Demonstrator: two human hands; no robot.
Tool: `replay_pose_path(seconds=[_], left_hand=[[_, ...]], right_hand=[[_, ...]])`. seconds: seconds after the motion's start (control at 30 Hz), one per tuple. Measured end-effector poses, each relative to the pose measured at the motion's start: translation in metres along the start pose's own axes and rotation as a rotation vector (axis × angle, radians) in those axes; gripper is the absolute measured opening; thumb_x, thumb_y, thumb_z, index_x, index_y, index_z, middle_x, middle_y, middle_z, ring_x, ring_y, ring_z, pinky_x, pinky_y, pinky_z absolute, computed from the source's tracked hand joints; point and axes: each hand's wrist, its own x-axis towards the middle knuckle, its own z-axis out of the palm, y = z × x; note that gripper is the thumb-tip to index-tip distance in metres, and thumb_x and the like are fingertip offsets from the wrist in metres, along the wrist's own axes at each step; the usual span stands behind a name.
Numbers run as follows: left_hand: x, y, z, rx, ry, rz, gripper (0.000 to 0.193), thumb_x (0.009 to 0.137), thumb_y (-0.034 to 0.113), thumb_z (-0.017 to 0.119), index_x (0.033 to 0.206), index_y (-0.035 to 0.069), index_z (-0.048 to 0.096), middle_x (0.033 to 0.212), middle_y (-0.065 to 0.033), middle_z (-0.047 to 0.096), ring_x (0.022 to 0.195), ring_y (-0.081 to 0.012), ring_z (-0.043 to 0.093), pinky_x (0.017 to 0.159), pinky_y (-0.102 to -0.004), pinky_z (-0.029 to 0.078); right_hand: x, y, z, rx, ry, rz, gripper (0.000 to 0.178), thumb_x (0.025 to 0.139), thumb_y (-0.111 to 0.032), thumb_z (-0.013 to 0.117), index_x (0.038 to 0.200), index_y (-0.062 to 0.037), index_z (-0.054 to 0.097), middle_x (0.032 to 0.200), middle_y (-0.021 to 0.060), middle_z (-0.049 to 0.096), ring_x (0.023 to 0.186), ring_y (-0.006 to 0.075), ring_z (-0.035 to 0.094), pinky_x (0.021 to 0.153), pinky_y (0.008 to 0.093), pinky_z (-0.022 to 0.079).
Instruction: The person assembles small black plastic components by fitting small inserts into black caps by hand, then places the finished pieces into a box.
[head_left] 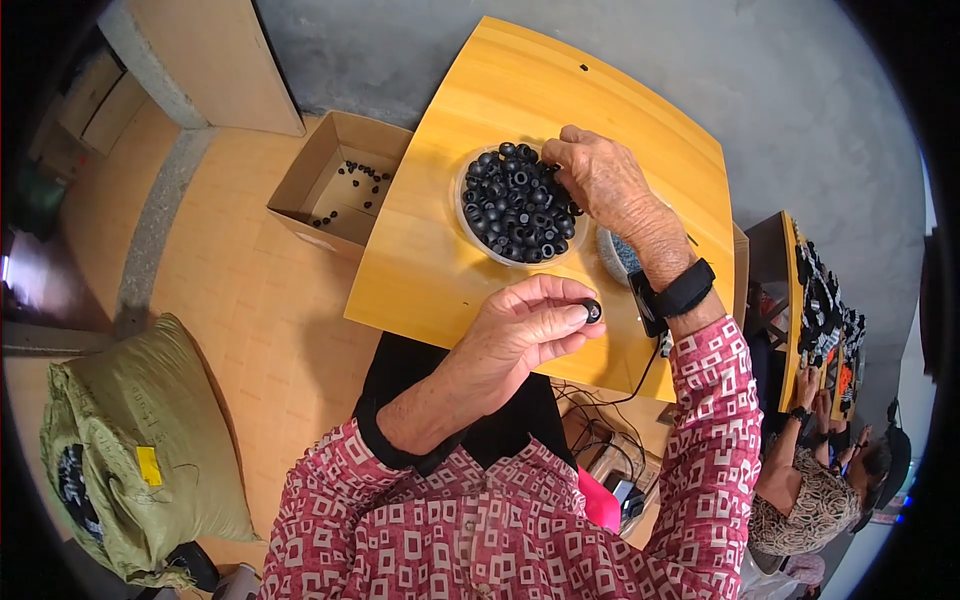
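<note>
My left hand is closed in a pinch on a small round black cap, whose end has a lighter spot in its middle. It holds the cap above the table's near part. A pale plastic bowl stands on the yellow wooden table, heaped with similar round black caps, several of them hollow. At the bowl's far right side is my right hand, its fingers bent together among the caps. What lies between those fingertips is hidden. Partly under my right wrist sits a second bowl of small grey-blue pieces.
An open cardboard box with scattered black pieces stands left of the table. Black cables hang and tangle below the near edge. A green woven sack rests on the floor. At right, another person works at a second table.
</note>
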Motion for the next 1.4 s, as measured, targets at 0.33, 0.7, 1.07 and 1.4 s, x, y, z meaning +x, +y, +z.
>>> replay_pose_path(seconds=[0.33, 0.7, 1.07, 1.4], left_hand=[[0.000, 0.006, 0.001, -0.023, -0.004, 0.064, 0.017, 0.092, 0.007, 0.061, 0.109, 0.007, 0.061, 0.103, -0.0059, 0.065, 0.098, -0.0186, 0.065, 0.086, -0.0269, 0.051], [-0.018, -0.010, 0.025, 0.045, 0.069, 0.304, 0.020, 0.093, 0.010, 0.060, 0.113, 0.006, 0.058, 0.104, -0.0051, 0.064, 0.096, -0.0132, 0.063, 0.085, -0.0247, 0.051], [-0.040, -0.046, 0.051, 0.084, 0.033, 0.237, 0.019, 0.093, 0.010, 0.061, 0.111, 0.007, 0.059, 0.103, -0.0028, 0.063, 0.094, -0.0108, 0.062, 0.085, -0.0239, 0.052], [-0.059, -0.063, 0.070, 0.163, -0.084, 0.126, 0.021, 0.092, 0.008, 0.062, 0.112, 0.005, 0.059, 0.105, -0.0047, 0.064, 0.097, -0.0149, 0.065, 0.083, -0.0237, 0.052]], right_hand=[[-0.012, 0.002, -0.013, 0.179, 0.191, -0.004, 0.012, 0.078, 0.000, 0.063, 0.091, -0.0020, 0.061, 0.088, 0.0086, 0.062, 0.080, 0.0266, 0.064, 0.068, 0.0339, 0.052], [-0.135, -0.084, -0.051, 0.775, 0.515, 0.118, 0.014, 0.075, 0.005, 0.067, 0.085, -0.0021, 0.062, 0.085, 0.0067, 0.061, 0.076, 0.0157, 0.059, 0.069, 0.0273, 0.048], [-0.193, -0.114, -0.068, 0.581, 0.565, 0.188, 0.019, 0.074, 0.006, 0.066, 0.093, 0.0017, 0.064, 0.081, 0.0112, 0.062, 0.072, 0.0190, 0.061, 0.066, 0.0284, 0.049], [-0.250, -0.119, -0.065, 1.353, 0.657, 0.390, 0.025, 0.078, 0.009, 0.070, 0.101, 0.0026, 0.065, 0.094, 0.0052, 0.064, 0.086, 0.0100, 0.061, 0.076, 0.0222, 0.050]])
